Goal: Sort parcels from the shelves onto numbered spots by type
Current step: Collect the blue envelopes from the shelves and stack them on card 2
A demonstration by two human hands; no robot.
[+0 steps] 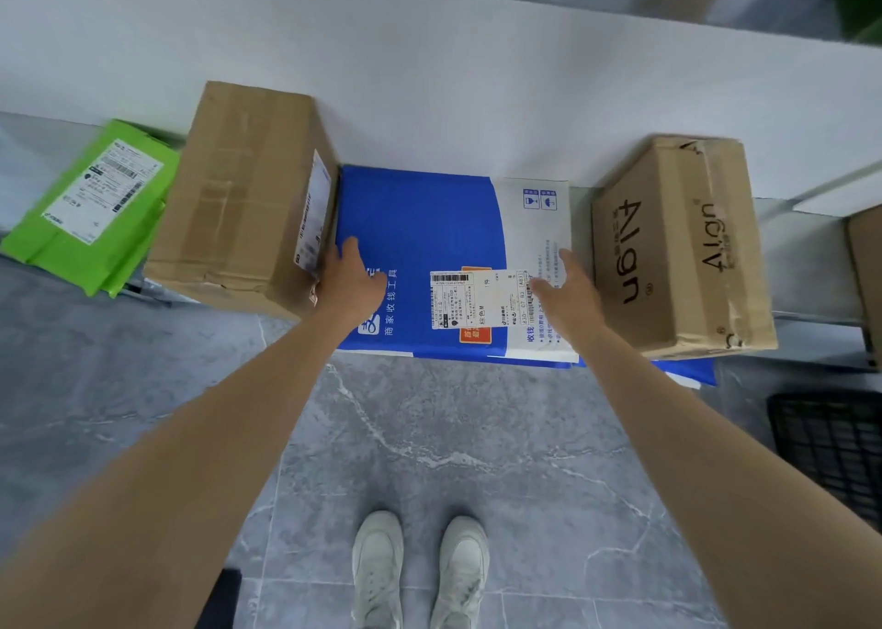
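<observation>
Left hand (351,278), right hand (568,289), flat on blue parcel (420,227)

"Align" is printed in black twice on the brown cardboard box (677,247) at the right of the frame. White characters "商家收钱工具" are seen on the flat blue-and-white parcel (429,227) at centre. "棕色M" can be read on its white shipping label (477,301). The print on the white label (102,189) of the green plastic mailer (57,251), upper left, is too small to be read.
</observation>
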